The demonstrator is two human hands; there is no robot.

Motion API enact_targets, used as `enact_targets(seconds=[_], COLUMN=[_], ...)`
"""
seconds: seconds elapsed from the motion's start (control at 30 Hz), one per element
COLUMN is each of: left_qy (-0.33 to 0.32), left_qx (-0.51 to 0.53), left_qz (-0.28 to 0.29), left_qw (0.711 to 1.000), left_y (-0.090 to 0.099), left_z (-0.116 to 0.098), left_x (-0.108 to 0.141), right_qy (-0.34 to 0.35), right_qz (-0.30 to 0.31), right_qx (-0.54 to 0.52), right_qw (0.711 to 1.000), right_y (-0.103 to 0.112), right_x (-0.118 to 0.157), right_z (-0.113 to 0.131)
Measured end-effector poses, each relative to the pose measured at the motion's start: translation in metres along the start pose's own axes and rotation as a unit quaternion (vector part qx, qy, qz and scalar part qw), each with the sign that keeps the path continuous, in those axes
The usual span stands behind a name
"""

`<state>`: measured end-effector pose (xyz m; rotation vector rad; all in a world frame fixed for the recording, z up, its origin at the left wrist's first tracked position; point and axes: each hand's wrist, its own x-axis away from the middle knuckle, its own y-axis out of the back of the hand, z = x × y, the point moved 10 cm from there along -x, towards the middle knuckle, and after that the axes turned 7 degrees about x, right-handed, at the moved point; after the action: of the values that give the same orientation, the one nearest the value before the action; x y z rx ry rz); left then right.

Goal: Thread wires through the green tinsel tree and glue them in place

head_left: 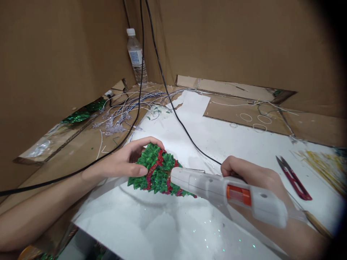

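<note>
My left hand (130,157) is closed on the wide end of a green artificial Christmas tree (155,177), thumb on top and fingers behind. The small tree lies on its side, with red glittery garland wound over its ruffled green surface. My right hand (257,180) grips a white hot glue gun (208,184) that has an orange window in its side. Its nozzle end points left and meets the tree's red-trimmed middle; I cannot tell whether the tip touches. Under both hands lies a white sheet (151,224) with specks of glitter.
Red thread snips (294,178) and a wooden-handled tool (317,224) lie at right, near yellow strands (322,169). Thin wires (146,97) tangle at the back left, before a water bottle (137,57). Black cables (162,76) hang across the workspace. Cardboard walls (230,43) enclose it.
</note>
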<state>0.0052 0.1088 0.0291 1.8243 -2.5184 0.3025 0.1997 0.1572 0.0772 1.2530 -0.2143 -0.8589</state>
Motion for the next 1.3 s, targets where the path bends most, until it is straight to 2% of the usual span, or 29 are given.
enact_targets(seconds=[0.87,1.1,1.3], left_qy=[0.006,0.003,0.001], left_qx=[0.011,0.002,0.0], left_qz=[0.002,-0.006,-0.009], left_qw=[1.0,1.0,1.0], left_y=[0.0007,0.0008,0.0011], left_z=[0.0034,0.0005,-0.0006], left_x=[0.0012,0.0012,0.0016], right_qy=[-0.002,0.015,-0.016], right_qz=[-0.026,-0.02,-0.005], right_qx=[0.007,-0.034,-0.002], right_qw=[1.0,0.999,1.0], right_y=[0.0017,0.0069,-0.001], right_x=[0.0007,-0.0003,0.0026], right_z=[-0.006,0.0014,-0.007])
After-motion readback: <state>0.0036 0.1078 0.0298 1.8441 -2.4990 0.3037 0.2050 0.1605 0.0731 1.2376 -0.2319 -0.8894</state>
